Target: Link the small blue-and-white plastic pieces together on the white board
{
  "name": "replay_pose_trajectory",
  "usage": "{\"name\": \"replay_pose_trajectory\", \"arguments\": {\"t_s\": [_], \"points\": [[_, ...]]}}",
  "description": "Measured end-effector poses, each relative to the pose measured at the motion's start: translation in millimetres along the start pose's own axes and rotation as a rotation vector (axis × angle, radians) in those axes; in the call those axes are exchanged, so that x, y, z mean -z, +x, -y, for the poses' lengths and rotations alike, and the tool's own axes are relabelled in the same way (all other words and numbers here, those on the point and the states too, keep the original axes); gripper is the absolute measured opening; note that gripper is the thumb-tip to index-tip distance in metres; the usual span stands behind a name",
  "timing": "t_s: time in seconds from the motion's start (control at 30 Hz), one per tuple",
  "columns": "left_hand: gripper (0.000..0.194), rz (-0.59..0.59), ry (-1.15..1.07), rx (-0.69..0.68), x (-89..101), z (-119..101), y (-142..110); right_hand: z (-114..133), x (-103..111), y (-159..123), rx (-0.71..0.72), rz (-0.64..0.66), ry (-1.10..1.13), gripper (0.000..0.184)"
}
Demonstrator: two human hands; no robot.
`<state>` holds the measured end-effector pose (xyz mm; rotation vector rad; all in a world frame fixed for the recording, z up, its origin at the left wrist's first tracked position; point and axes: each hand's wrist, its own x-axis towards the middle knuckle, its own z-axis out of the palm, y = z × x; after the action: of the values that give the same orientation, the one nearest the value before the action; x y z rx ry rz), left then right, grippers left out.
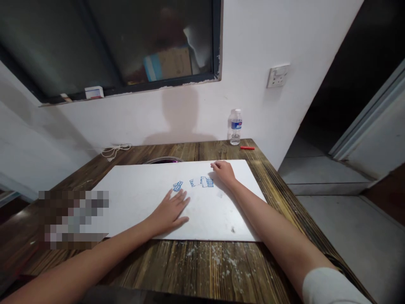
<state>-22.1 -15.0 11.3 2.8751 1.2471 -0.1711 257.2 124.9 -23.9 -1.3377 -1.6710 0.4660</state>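
A white board [133, 198] lies on a dark wooden table [196, 270]. Several small blue-and-white pieces [202, 182] sit in a loose row near the board's middle. My left hand [171, 211] rests flat on the board, fingers stretched out, its fingertips just short of the leftmost blue piece [177, 185]. My right hand [224, 171] lies palm down on the board just right of the row, its fingers bent and pointing left toward the pieces. Neither hand holds anything that I can see.
A water bottle [236, 126] and a red pen [247, 147] stand at the table's far right corner. A white cord [115, 150] lies at the far left by the wall. A blurred patch [74, 219] covers the table's left. A doorway opens on the right.
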Motion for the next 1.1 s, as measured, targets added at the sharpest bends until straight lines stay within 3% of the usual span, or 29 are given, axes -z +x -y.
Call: {"name": "replay_pose_trajectory", "arguments": {"t_s": [0.13, 0.27, 0.37, 0.5, 0.63, 0.73, 0.87, 0.97, 1.1], "points": [[0.08, -0.001, -0.053, 0.346, -13.6, 17, -17, 1, -2, -1, 0.012, 0.014, 0.003, 0.032], [0.082, -0.003, -0.153, 0.451, -13.9, 21, 13, 0, -3, -1, 0.013, 0.012, 0.017, 0.031], [0.078, -0.01, -0.222, 0.439, -7.8, 15, 58, -2, 0, -1, -0.027, -0.009, 0.079, 0.03], [0.073, -0.06, -0.26, 0.281, 0.8, -1, 114, -4, 6, 0, -0.119, -0.083, 0.218, 0.032], [0.071, -0.048, -0.201, 0.121, 6.0, -20, 134, -7, 11, 3, -0.163, -0.172, 0.269, 0.035], [0.069, -0.006, -0.157, -0.057, 9.0, -27, 123, -10, 11, 5, -0.181, -0.201, 0.29, 0.035], [0.073, 0.062, -0.15, -0.218, 12.5, -20, 84, -13, 9, 7, -0.191, -0.202, 0.3, 0.035], [0.073, 0.112, -0.127, -0.17, 11.2, -6, 53, -12, 8, 6, -0.205, -0.195, 0.306, 0.034], [0.077, 0.097, -0.098, 0.049, 4.1, 14, 29, -8, 6, 5, -0.221, -0.178, 0.29, 0.034]]}}
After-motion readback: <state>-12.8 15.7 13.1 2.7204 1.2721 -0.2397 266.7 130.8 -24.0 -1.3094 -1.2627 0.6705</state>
